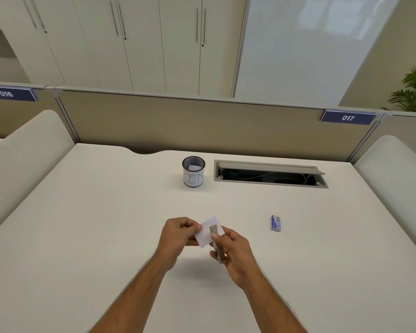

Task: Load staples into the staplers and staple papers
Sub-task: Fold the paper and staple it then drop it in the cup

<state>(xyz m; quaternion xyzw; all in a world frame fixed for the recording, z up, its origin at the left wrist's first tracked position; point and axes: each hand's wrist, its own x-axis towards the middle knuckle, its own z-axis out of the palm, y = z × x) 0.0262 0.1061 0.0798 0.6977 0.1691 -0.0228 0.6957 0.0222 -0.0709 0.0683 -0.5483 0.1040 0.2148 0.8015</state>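
White paper [208, 230], a small slip, sits above the bench [106, 224] between my two hands. My left hand [178, 234] pinches its left edge, fingers [190, 225] curled in tight. My right hand [233, 251] grips a slim grey stapler [216, 243], fingers wrapped round its body and thumb pressing on top, its nose over the slip's right side. To the right, well apart, a small blue staple box [276, 223] lies on the bench; its print is too small to read. Farther back stands a mesh pen cup [193, 171] with a handwritten paper label I cannot make out. On the partition, signs read 016 [6, 93] and 017 [348, 118].
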